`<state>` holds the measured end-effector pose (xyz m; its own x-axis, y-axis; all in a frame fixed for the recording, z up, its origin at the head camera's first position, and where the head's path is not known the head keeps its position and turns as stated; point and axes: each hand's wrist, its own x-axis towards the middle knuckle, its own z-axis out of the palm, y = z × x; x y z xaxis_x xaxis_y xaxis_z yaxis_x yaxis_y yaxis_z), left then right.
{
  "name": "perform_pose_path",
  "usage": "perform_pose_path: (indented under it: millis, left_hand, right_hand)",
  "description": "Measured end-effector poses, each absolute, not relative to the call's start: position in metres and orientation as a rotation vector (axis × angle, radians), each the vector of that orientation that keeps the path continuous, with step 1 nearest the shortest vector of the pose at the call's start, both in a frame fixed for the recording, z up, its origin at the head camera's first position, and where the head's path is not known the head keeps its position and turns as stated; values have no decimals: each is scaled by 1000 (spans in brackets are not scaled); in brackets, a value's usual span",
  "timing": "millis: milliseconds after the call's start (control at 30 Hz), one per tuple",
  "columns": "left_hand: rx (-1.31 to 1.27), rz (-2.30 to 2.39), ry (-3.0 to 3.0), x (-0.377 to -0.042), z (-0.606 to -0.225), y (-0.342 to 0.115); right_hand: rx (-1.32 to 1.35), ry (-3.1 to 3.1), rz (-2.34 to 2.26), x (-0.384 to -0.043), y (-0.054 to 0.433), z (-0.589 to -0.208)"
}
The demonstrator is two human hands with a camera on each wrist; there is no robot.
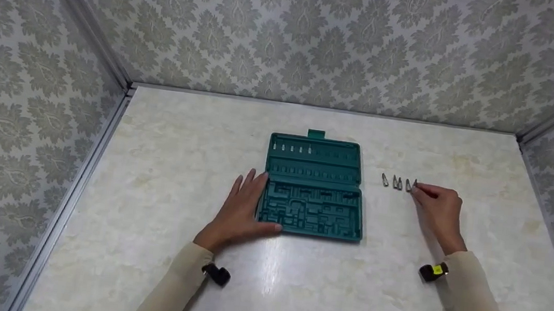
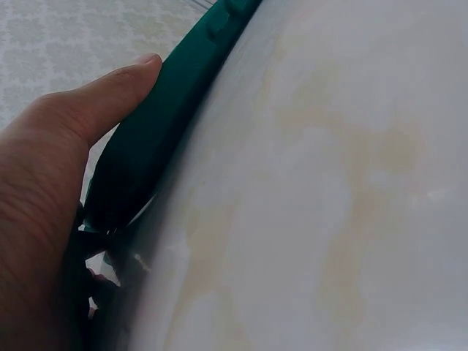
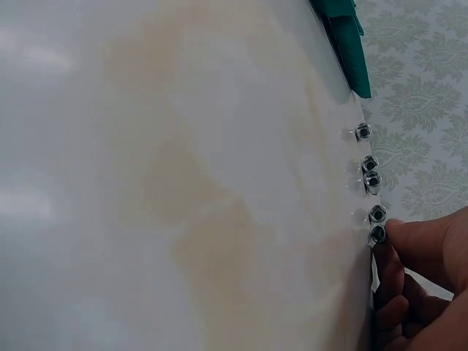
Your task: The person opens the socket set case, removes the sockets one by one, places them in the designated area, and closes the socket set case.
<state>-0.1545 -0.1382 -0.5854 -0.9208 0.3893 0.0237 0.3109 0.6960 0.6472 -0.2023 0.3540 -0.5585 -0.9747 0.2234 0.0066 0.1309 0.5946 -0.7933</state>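
An open green tool case (image 1: 311, 207) lies flat on the table, its moulded base in front and its lid behind. Several small bits (image 1: 292, 148) stand in a row at the left of the lid. My left hand (image 1: 242, 209) rests at the case's near left corner, fingers along the left side and thumb on the front edge. To the right of the case, my right hand (image 1: 440, 210) pinches the rightmost socket bit (image 3: 377, 234) between thumb and fingers. Other silver socket bits (image 1: 396, 182) stand in a loose row beside it; the right wrist view shows their square-holed ends.
The pale marbled table (image 1: 179, 139) meets patterned walls at the back and both sides, with a metal rail (image 1: 77, 195) along the left edge. The case's latch (image 1: 316, 134) sticks out at the back of the lid.
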Motion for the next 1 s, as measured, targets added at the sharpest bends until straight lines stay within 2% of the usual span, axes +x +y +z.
perform_pose_path:
  millis: [833,1000]
  left_hand:
    - [542,1052,2778,-156,-585,-137]
    - [564,1037,2793,-155,-584,-137]
  right_hand:
    - [-344,-2705,1305,-213,350,-553]
    - [-244,-2685,1327,-218,342,-543]
